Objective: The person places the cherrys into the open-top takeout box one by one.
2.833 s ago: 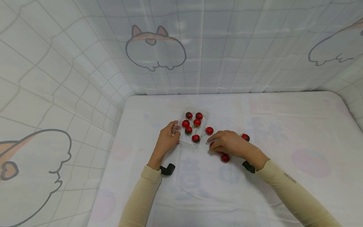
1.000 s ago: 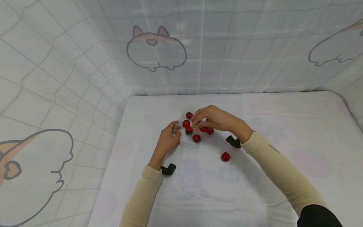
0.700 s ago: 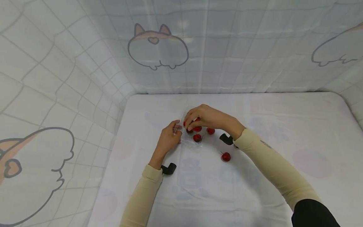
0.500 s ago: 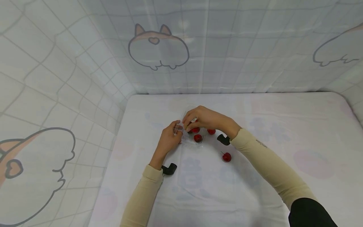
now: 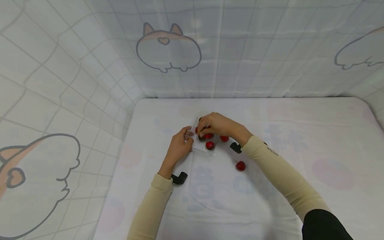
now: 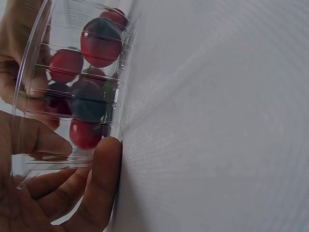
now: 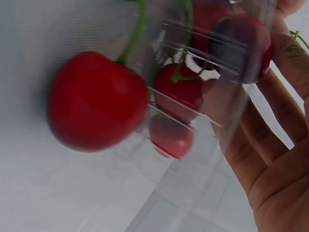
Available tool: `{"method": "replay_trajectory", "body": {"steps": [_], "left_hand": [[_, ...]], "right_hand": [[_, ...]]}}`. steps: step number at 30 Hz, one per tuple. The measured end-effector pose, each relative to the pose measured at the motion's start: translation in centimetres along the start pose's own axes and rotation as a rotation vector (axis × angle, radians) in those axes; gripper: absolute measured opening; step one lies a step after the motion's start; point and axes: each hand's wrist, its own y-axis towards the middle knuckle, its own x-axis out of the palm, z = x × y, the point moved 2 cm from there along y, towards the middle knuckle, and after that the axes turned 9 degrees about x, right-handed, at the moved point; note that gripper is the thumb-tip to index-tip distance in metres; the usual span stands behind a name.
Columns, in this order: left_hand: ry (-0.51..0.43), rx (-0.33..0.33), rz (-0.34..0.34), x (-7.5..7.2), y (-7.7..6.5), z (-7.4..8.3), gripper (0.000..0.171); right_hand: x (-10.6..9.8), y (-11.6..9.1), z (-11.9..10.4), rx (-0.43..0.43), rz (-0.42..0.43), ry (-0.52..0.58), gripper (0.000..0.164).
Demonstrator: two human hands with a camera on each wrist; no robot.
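A clear plastic box (image 5: pixel 204 151) with several red cherries in it stands on the cloth. My left hand (image 5: pixel 179 146) grips its left wall, thumb on one side and fingers on the other, as the left wrist view shows. My right hand (image 5: pixel 220 125) is over the box, fingertips down among the cherries, pinching a cherry (image 5: pixel 209 136) that is partly hidden under the thumb. Inside, a cherry (image 5: pixel 210 145) shows near the front end. Just right of the box sits another cherry (image 5: pixel 224 138), seen large with its green stem in the right wrist view (image 7: pixel 96 101).
A loose cherry (image 5: pixel 240 166) with a stem lies on the white patterned cloth (image 5: pixel 210 206), front right of the box. Part of another cherry (image 5: pixel 265 143) shows behind the right sleeve. Tile-patterned curtains (image 5: pixel 255 50) close off the back and sides.
My right hand has moved from the loose cherries on the right to over the box, carrying a cherry. Fewer cherries lie on the cloth. My left hand has kept its hold.
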Motion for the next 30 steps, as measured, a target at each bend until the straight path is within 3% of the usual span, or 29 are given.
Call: {"method": "replay_trajectory", "body": {"steps": [6,11,20,30], "left_hand": [[0.010,0.001,0.007,0.0,0.0,0.3,0.050],[0.025,-0.005,0.008,0.0,0.1,0.3,0.051],[0.025,-0.011,0.011,-0.1,0.1,0.2,0.051],[0.041,-0.008,0.013,-0.3,0.2,-0.1,0.051]], "right_hand": [[0.4,-0.1,0.7,0.107,0.033,-0.143,0.010],[0.7,0.0,1.3,0.145,0.037,-0.221,0.012],[0.7,0.3,1.8,0.204,0.046,-0.272,0.015],[0.9,0.8,2.0,0.236,0.020,-0.253,0.015]]}}
